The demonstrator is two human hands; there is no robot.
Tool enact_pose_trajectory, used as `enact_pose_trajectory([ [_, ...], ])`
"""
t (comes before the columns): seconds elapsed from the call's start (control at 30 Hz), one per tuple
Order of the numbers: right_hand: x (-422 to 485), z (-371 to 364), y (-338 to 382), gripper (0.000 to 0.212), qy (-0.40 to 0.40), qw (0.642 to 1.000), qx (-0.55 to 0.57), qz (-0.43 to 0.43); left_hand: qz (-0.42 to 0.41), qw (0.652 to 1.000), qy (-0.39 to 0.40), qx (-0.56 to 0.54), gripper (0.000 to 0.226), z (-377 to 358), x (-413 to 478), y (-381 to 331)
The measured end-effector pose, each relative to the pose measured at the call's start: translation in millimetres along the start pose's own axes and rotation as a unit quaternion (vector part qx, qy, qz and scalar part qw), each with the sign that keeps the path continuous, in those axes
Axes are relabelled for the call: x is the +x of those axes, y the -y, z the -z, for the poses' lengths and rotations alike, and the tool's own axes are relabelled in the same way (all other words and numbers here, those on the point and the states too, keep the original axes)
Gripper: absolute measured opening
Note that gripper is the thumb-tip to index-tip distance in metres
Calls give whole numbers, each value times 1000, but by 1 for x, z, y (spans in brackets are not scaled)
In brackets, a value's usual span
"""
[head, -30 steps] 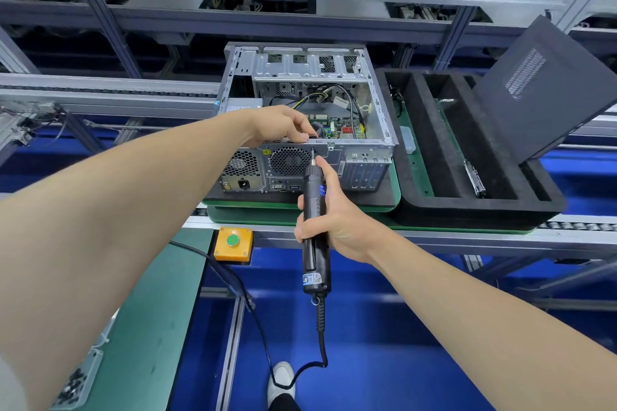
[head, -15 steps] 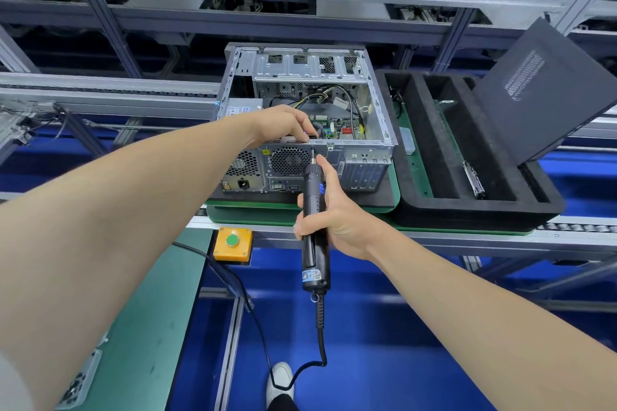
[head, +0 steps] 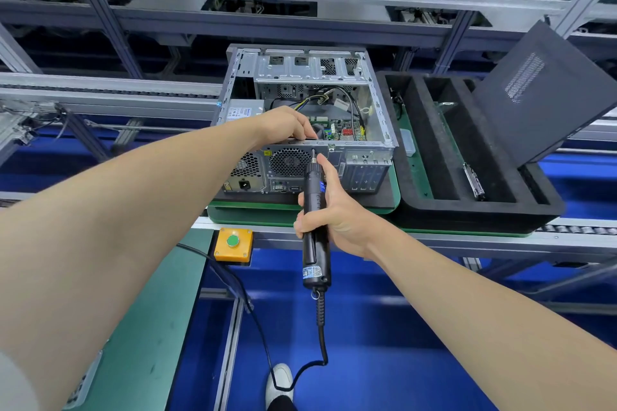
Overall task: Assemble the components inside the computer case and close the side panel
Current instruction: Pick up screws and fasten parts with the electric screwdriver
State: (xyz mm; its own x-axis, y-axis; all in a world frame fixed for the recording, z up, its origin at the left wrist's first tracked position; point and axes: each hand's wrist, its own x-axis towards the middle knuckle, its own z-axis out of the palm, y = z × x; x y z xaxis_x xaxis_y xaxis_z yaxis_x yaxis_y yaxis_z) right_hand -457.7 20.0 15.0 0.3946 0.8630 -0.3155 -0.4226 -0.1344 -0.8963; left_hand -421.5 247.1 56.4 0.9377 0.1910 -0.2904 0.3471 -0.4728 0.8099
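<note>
An open metal computer case (head: 370, 157) lies on a green pallet (head: 300, 210), its rear panel towards me, with the motherboard and cables showing inside. My left hand (head: 283, 125) rests on the case's near top rim, fingers curled over the edge. My right hand (head: 330, 210) grips a black electric screwdriver (head: 315, 220) upright; its bit touches the rear panel just under the rim, beside the fan grille. The dark side panel (head: 547, 93) leans tilted at the right, over a black foam tray (head: 467, 207).
A yellow box with a green button (head: 233, 243) hangs below the conveyor rail. The screwdriver's coiled cable (head: 320, 327) drops towards the blue floor, near a white shoe (head: 278, 384). A green workbench (head: 133, 327) is at my lower left. Metal frame rails run behind the case.
Nearly nothing has moved. Both hands and the screwdriver hold the same places at the case's rear rim.
</note>
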Motion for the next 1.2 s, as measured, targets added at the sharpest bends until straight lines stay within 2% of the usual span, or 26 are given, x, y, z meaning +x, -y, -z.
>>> enact_pose_trajectory([
  [0.2,0,3,1,135,5,1000,-7,-3,11,1000,-3,3,45,2,3,3],
  [0.8,-1,2,3,136,9,1000,-14,-6,8,1000,-6,19,43,1,-4,-5],
  [1.2,2,5,0,136,5,1000,-5,-13,8,1000,-9,25,31,-1,-4,-7],
])
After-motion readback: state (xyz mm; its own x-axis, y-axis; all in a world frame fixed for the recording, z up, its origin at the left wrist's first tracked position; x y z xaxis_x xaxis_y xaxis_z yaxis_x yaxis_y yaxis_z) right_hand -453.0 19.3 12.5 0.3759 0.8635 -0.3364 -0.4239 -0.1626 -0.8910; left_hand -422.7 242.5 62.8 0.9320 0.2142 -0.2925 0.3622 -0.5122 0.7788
